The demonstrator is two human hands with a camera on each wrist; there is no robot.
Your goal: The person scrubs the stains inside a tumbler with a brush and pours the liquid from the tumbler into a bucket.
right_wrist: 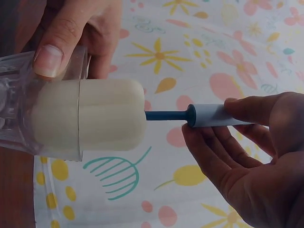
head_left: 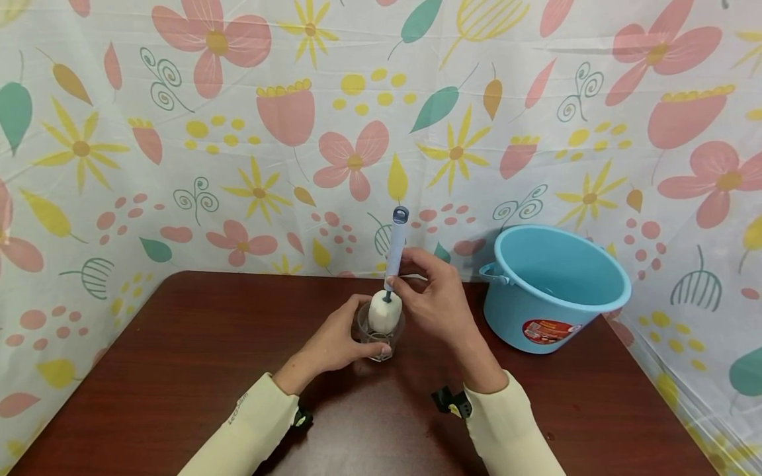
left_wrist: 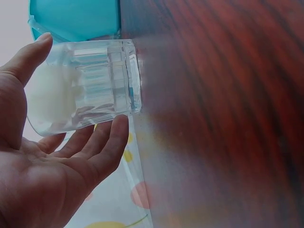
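My left hand point(head_left: 335, 338) holds a clear glass point(left_wrist: 102, 85) upright on the table, thumb on one side and fingers curled round the other. Partway into the glass sits the white sponge head point(right_wrist: 111, 114) of a cup brush point(head_left: 395, 254); its upper part rises above the rim. A thin dark blue stem joins the sponge to a light blue-grey handle with a hanging loop at the top. Pinching the lower end of that handle are the thumb and fingers of my right hand point(head_left: 437, 297). The brush stands nearly upright, leaning slightly right.
A light blue bucket point(head_left: 550, 291) with a red label stands at the table's back right, beyond my right hand. The dark brown wooden table point(head_left: 196, 370) meets a flower-patterned cloth point(head_left: 357, 86) hanging at the back and sides.
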